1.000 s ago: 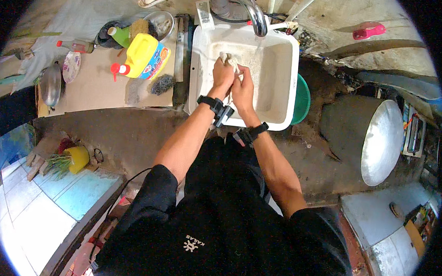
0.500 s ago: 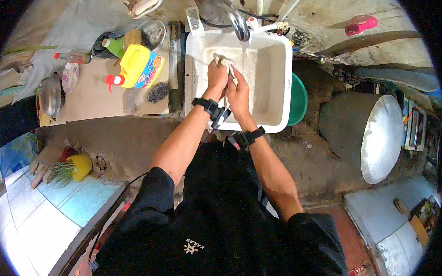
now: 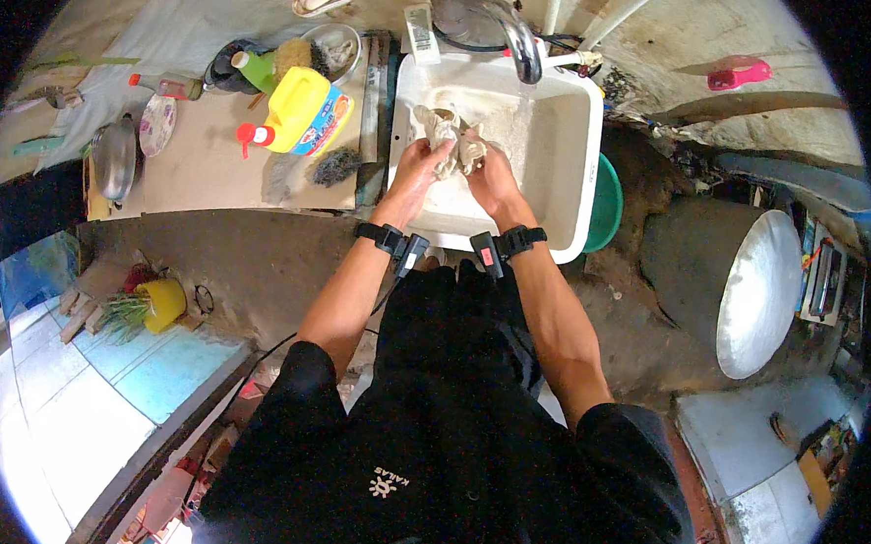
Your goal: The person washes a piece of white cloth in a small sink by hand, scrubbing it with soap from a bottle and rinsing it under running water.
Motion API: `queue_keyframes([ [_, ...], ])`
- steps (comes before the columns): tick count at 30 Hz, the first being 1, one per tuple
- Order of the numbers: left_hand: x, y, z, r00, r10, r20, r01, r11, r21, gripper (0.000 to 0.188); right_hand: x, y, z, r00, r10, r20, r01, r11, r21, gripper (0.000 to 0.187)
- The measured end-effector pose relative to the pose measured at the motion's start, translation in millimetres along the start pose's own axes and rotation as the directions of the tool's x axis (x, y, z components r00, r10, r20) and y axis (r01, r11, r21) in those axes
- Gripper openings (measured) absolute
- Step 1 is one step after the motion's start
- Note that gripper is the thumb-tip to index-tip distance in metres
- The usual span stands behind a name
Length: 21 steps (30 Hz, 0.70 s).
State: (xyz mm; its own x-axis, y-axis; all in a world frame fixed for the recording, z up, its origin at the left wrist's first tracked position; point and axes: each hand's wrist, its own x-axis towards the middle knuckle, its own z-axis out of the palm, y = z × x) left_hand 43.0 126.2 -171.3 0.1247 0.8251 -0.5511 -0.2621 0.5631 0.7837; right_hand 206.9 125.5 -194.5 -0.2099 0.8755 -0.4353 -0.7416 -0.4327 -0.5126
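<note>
A wet off-white cloth [image 3: 445,133] hangs bunched between my hands over the white basin sink [image 3: 588,172]. My left hand [image 3: 419,173] grips its left part, thumb on top. My right hand [image 3: 494,182] closes on a crumpled fold at the right, a small gap between the two hands. Above the sink's back right curves a chrome faucet [image 3: 524,55], away from both hands. Whether water runs from it, I cannot tell. A black strap with a small device sits on each wrist.
Left of the sink, a board counter [image 3: 194,176] carries a yellow jug [image 3: 296,112], a steel wool scrubber [image 3: 337,166], a green bottle [image 3: 259,69] and a metal bowl [image 3: 335,50]. Right of it are a green basin [image 3: 606,204] and a large metal lid [image 3: 754,294].
My hands have moved apart and turned, from pressed together around the twisted cloth to holding it looser and more spread. The whole view has shifted, so the sink appears farther right.
</note>
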Motion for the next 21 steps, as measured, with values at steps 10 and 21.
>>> queue_keyframes([
  [10, -14.7, 3.1, 55.4, 0.958, 0.159, -0.237, -0.089, 0.955, 0.282, 0.043, 20.6, 17.3, 5.5, 0.872, -0.362, -0.33, 0.045, 0.73, -0.681, 0.088],
  [21, 30.8, -4.7, 36.0, 0.795, 0.527, -0.3, -0.247, 0.733, 0.633, 0.037, -1.1, 1.3, 59.0, 0.876, -0.351, -0.331, 0.06, 0.759, -0.648, 0.071],
])
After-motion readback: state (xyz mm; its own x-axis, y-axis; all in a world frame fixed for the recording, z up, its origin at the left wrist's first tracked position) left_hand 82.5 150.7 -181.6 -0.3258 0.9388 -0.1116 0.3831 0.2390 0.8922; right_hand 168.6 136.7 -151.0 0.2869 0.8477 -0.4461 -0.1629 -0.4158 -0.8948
